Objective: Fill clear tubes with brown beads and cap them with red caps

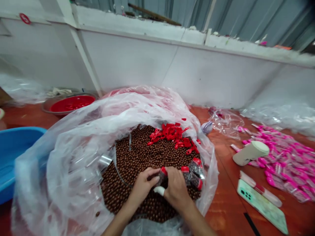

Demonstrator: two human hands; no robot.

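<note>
Over a plastic-lined heap of small brown balls (137, 154), my two hands meet on a small clear bottle with a red cap (161, 179). My left hand (144, 185) pinches it from the left. On its other side, my right hand (176, 188) has its fingers wrapped about the cap and body, with a white cover on one digit (159, 190). Several filled red-capped bottles (196, 181) lie just right of my right hand. Small red plastic pieces (172, 132) are piled on the balls further back.
A crumpled clear plastic liner (71, 164) surrounds the balls. At left are a blue basin (19, 141) and a red bowl (71, 103). To the right lie a phone (263, 205), a cream cylinder (251, 152) and many pink-and-clear packages (287, 157). A white wall (147, 59) stands behind.
</note>
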